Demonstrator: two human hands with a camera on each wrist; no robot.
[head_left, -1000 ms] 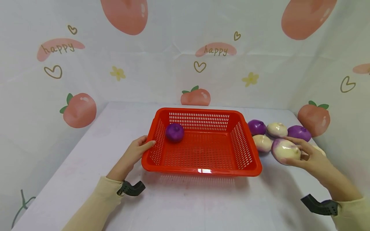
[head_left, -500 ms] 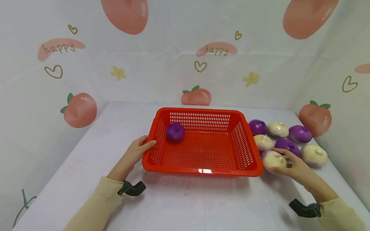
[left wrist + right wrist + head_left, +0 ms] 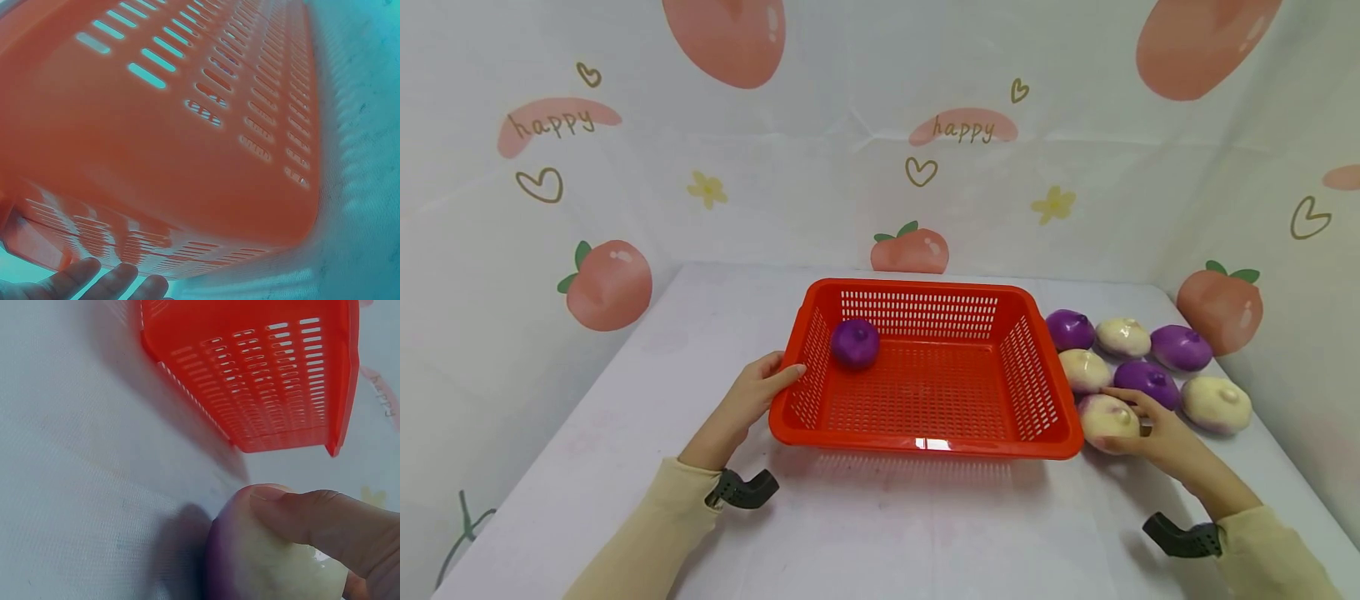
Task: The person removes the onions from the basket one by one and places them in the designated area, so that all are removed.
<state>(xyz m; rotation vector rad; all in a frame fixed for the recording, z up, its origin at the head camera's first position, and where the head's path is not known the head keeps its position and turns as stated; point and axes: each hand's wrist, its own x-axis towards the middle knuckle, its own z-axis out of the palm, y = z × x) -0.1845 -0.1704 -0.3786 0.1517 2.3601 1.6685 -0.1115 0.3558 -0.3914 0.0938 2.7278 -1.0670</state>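
My left hand (image 3: 755,397) grips the left rim of a red slotted plastic basket (image 3: 925,446), thumb over the rim; its fingertips (image 3: 115,280) show outside the basket wall. Inside, at the back left, sits a purple turnip (image 3: 854,343). To the right of the basket my right hand (image 3: 1157,433) holds a white-and-purple turnip (image 3: 1108,422) low by the basket's front right corner. In the right wrist view my thumb lies across that turnip (image 3: 269,562), purple on its lower side. Whether it touches the table cannot be told.
More turnips lie right of the basket: a white one (image 3: 1084,371) against its side, a purple one (image 3: 1146,383), another white one (image 3: 1216,405), and several behind. A printed cloth (image 3: 820,208) hangs at the back of the white table (image 3: 880,533).
My right hand has brought the white-and-purple turnip left and down, beside the basket, uncovering a purple and a white turnip. Over the last half second it barely moves. My left hand keeps its place.
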